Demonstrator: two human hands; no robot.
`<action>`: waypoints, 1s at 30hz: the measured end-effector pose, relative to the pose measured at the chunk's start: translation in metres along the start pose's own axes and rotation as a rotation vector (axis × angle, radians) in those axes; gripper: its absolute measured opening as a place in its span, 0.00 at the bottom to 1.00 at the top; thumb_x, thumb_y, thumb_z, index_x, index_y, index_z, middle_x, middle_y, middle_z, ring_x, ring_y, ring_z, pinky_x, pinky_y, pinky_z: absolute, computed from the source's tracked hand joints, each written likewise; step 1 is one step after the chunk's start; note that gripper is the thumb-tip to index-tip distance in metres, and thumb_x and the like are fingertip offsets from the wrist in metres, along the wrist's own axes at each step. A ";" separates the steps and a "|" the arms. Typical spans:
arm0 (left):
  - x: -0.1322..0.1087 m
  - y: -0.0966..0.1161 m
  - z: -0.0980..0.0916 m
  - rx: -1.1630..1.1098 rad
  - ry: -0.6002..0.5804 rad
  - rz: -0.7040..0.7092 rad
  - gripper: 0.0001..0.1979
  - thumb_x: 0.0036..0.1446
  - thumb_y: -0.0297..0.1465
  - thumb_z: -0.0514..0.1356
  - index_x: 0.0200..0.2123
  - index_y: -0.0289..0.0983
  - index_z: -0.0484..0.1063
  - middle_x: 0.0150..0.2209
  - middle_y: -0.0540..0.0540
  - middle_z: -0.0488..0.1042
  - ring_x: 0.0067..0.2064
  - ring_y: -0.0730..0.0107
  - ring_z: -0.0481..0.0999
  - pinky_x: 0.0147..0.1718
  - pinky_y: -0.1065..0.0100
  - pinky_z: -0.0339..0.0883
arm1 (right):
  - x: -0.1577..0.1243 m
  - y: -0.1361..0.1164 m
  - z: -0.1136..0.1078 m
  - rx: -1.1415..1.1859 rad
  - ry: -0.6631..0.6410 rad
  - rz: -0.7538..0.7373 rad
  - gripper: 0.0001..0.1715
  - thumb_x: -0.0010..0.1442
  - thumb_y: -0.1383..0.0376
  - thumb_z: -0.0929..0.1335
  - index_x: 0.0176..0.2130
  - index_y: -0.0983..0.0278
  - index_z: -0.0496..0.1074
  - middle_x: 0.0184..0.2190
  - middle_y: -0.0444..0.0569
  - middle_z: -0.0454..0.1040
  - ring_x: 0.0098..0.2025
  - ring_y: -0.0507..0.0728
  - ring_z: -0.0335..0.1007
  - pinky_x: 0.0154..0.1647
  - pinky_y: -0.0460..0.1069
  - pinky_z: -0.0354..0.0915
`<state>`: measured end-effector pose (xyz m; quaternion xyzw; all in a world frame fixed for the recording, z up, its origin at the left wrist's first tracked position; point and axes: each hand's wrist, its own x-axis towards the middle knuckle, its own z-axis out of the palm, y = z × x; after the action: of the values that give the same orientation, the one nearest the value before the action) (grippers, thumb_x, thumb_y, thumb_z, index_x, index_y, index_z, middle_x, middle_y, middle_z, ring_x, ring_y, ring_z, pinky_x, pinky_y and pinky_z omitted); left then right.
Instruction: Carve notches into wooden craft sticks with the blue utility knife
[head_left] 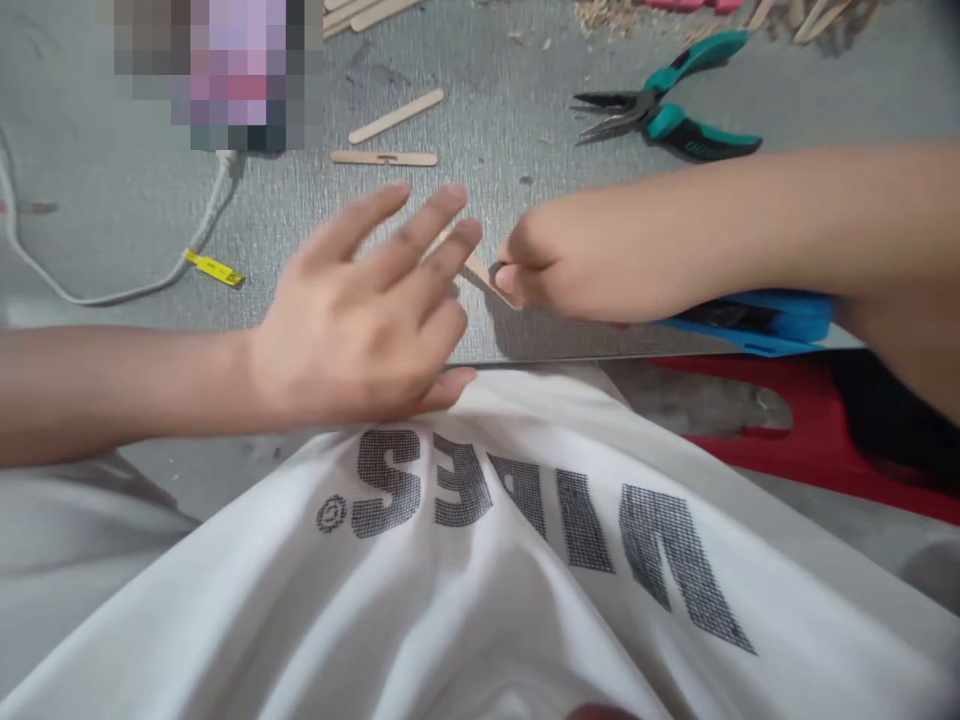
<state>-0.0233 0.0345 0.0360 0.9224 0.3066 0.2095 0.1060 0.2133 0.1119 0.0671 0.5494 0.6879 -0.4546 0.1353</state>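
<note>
My left hand (367,310) hovers over the table's near edge, palm down, with its fingers spread and nothing seen in it. Its fingertips are close to a flat wooden craft stick (489,280) lying slantwise. My right hand (547,262) is closed at the stick's near end. A small dark tip shows at its fingers, but what it grips is mostly hidden. Beyond my left hand lie a notched craft stick (412,158) and a plain craft stick (397,116). Partly under my right forearm is a blue object (795,318) whose kind I cannot tell.
Green-and-black long-nose pliers (652,108) lie spread at the far right. More craft sticks (367,12) and wood shavings (611,15) are along the back. A white cable (135,290) with a yellow tag curves at left. A red stool or chair (825,410) stands below the table edge.
</note>
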 end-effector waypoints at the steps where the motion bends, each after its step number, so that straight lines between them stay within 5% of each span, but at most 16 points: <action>1: 0.004 -0.002 -0.006 0.006 0.095 0.037 0.23 0.68 0.52 0.67 0.30 0.39 0.74 0.42 0.40 0.87 0.53 0.41 0.89 0.61 0.36 0.77 | -0.005 -0.003 -0.003 -0.145 0.006 0.040 0.29 0.80 0.66 0.67 0.25 0.67 0.72 0.14 0.35 0.64 0.12 0.42 0.54 0.18 0.41 0.46; 2: 0.009 -0.003 -0.010 -0.015 0.147 -0.006 0.23 0.66 0.47 0.67 0.26 0.40 0.69 0.29 0.45 0.81 0.40 0.52 0.88 0.54 0.43 0.80 | -0.011 -0.005 -0.005 -0.270 0.012 0.035 0.30 0.82 0.63 0.65 0.26 0.66 0.74 0.15 0.38 0.67 0.13 0.44 0.58 0.18 0.42 0.49; 4: 0.018 -0.007 -0.011 -0.210 0.164 -0.250 0.20 0.66 0.38 0.68 0.24 0.41 0.67 0.20 0.51 0.71 0.26 0.68 0.75 0.41 0.57 0.78 | -0.021 -0.011 -0.005 -0.362 0.080 -0.024 0.30 0.82 0.61 0.63 0.27 0.64 0.73 0.17 0.42 0.71 0.15 0.48 0.66 0.19 0.44 0.56; 9: 0.028 -0.012 0.017 -0.857 0.124 -0.507 0.11 0.69 0.39 0.72 0.42 0.37 0.80 0.37 0.46 0.85 0.38 0.68 0.86 0.38 0.69 0.81 | -0.038 -0.026 0.007 -0.220 0.290 -0.148 0.20 0.76 0.67 0.65 0.29 0.62 0.65 0.22 0.43 0.70 0.21 0.50 0.63 0.22 0.49 0.52; 15: 0.027 -0.009 0.028 -0.945 0.227 -0.544 0.11 0.73 0.28 0.66 0.34 0.35 0.79 0.30 0.50 0.84 0.32 0.76 0.85 0.34 0.77 0.80 | -0.035 -0.029 0.018 -0.237 0.373 -0.296 0.16 0.70 0.70 0.66 0.29 0.61 0.64 0.24 0.44 0.67 0.26 0.53 0.51 0.28 0.54 0.47; 30: 0.026 -0.005 0.015 -0.972 0.103 -0.601 0.13 0.70 0.23 0.64 0.30 0.36 0.80 0.29 0.49 0.85 0.27 0.75 0.84 0.26 0.78 0.76 | -0.026 -0.010 0.016 0.255 0.028 -0.386 0.18 0.72 0.75 0.62 0.31 0.64 0.70 0.18 0.40 0.68 0.15 0.49 0.65 0.16 0.45 0.60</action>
<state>0.0000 0.0533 0.0294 0.6286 0.4286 0.3317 0.5579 0.2083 0.0836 0.0809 0.4265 0.7192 -0.5474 -0.0344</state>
